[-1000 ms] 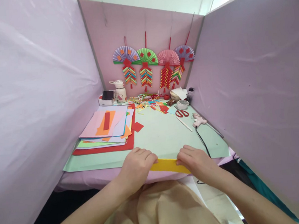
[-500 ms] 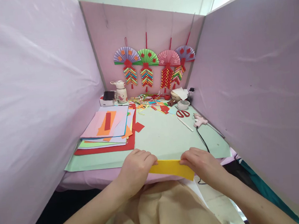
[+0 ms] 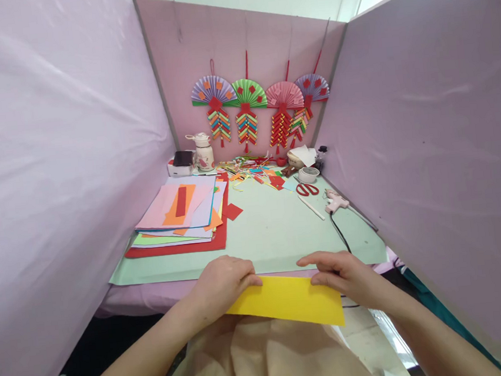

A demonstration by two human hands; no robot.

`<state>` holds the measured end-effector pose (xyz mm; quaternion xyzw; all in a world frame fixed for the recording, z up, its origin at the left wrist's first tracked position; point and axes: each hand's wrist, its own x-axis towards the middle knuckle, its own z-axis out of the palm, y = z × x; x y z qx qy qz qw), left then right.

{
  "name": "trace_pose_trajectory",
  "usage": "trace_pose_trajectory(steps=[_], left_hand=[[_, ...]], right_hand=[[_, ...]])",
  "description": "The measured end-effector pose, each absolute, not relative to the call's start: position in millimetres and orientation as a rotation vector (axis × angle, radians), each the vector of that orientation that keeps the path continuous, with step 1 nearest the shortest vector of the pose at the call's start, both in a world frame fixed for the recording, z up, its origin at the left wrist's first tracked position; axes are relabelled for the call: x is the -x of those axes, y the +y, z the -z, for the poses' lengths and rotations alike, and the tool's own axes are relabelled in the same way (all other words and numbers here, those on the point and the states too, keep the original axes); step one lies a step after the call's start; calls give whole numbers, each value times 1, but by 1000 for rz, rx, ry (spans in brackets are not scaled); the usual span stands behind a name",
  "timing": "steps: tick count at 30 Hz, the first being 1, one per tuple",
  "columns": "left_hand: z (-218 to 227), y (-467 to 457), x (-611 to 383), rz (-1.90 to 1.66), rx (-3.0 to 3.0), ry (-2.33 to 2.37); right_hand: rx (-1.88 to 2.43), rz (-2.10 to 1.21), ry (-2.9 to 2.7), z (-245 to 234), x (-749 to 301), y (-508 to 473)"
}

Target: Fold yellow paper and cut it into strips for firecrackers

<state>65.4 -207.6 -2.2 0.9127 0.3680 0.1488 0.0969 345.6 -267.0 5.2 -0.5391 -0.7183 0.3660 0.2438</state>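
A yellow paper strip (image 3: 288,300) is held flat over the near edge of the table, above my lap. My left hand (image 3: 222,283) pinches its left end, fingers curled over the top edge. My right hand (image 3: 345,274) pinches its upper right part, fingers closed on the paper. The strip's broad face is turned up toward me. It hangs just in front of the pale green mat (image 3: 272,233) that covers the table.
A stack of coloured paper sheets (image 3: 180,215) lies at the left. Red scissors (image 3: 306,189), a tape roll (image 3: 307,175), a glue gun (image 3: 335,203) with its black cord and paper scraps (image 3: 253,173) lie further back. Paper fan ornaments (image 3: 245,106) hang on the pink partition walls.
The yellow strip has been turned from edge-on to face-up and drawn toward me, off the table's edge. Both hands have shifted slightly back with it.
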Motion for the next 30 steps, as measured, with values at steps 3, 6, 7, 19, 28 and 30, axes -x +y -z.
trace_pose_trajectory(steps=[3,6,7,19,28,30], left_hand=[[1,-205,-61,-389,-2642,1135],[0,-202,-59,-370,-2532,1144],[-1,-201,-59,-365,-2478,1124],[2,-192,-41,-282,-2162,1049],[5,-188,-37,-274,-2090,1228],[6,-190,-37,-289,-2107,1253]], right_hand=[[1417,-1175,-1852,-2,-349,-262],[1362,-1307,-1749,-3,-351,-257],[1354,-1341,-1723,-3,-352,-255],[1347,-1368,-1690,5,-362,-247],[1312,-1373,-1710,12,-366,-246],[1313,-1344,-1708,16,-366,-243]])
